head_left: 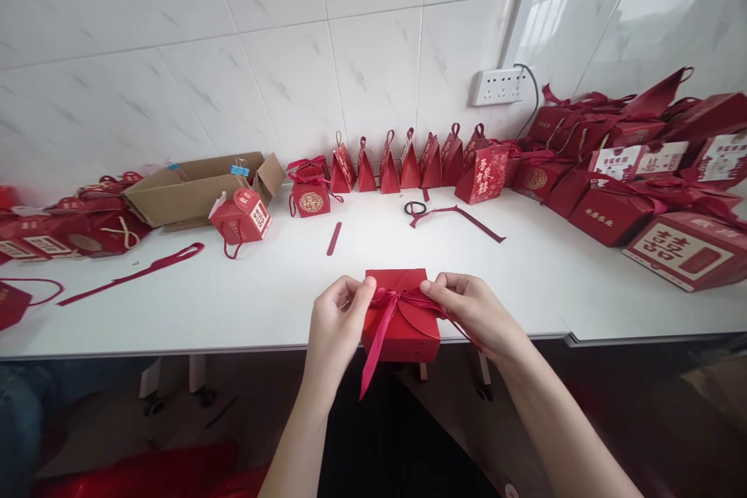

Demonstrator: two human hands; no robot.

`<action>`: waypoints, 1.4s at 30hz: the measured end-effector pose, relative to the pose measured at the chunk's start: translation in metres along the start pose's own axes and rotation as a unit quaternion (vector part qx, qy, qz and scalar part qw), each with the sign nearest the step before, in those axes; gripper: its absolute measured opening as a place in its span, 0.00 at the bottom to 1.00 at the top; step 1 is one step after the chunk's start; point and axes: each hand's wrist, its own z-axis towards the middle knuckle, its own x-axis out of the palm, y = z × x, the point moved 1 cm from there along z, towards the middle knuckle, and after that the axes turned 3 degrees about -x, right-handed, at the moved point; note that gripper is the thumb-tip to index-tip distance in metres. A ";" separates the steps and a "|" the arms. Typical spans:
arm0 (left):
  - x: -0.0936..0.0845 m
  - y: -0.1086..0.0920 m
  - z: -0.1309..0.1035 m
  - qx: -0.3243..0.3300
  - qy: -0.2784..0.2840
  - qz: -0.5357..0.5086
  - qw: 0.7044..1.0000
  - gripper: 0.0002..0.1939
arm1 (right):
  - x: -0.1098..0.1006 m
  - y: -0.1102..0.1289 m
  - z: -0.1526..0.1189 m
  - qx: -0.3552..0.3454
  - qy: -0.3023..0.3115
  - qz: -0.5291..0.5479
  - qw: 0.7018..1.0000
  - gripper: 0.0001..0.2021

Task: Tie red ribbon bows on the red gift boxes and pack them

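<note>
A red gift box (402, 338) with a curved overlapping flap sits at the table's front edge, partly over it. A dark pink ribbon (379, 342) is knotted on its top, one tail hanging down the front and another trailing right. At the knot's left side my left hand (343, 319) pinches the ribbon between thumb and fingers. My right hand (470, 311) grips the ribbon on the other side, thumb near the knot. The fingertips partly hide the ribbon's loops.
Red triangular boxes (390, 170) line the wall. Piled red boxes (612, 210) fill the right end. Leftward are a cardboard box (198, 187), a small red box (242, 218) and more red boxes (87, 229). Loose ribbon (475, 219) and a dark ring (415, 208) lie behind my hands.
</note>
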 end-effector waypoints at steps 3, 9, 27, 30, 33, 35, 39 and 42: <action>0.000 0.004 0.004 -0.031 -0.013 -0.001 0.999 0.15 | -0.001 0.002 0.004 -0.003 0.015 -0.026 1.000 0.23; 0.004 0.019 0.004 -0.018 -0.034 -0.091 0.995 0.12 | -0.004 -0.003 0.005 -0.021 0.011 0.012 1.000 0.22; 0.007 0.021 -0.002 0.020 -0.028 -0.003 0.999 0.07 | -0.003 -0.016 -0.001 0.019 -0.006 0.136 0.990 0.23; -0.001 0.016 0.006 0.042 0.035 0.014 0.998 0.08 | -0.011 -0.015 -0.007 0.009 -0.004 0.070 0.997 0.20; -0.008 0.005 0.020 0.072 0.032 0.049 0.996 0.12 | -0.019 -0.014 -0.016 0.019 0.008 -0.003 1.000 0.22; -0.009 -0.004 0.030 0.107 0.048 0.106 0.987 0.11 | -0.021 -0.013 -0.022 0.024 0.024 -0.051 0.998 0.22; -0.004 -0.020 0.040 0.189 0.214 0.187 0.940 0.06 | -0.018 -0.010 -0.029 -0.011 0.016 -0.082 0.996 0.22; 0.002 -0.021 0.037 0.201 0.275 0.205 0.918 0.06 | -0.013 -0.007 -0.035 -0.019 0.001 -0.076 0.997 0.21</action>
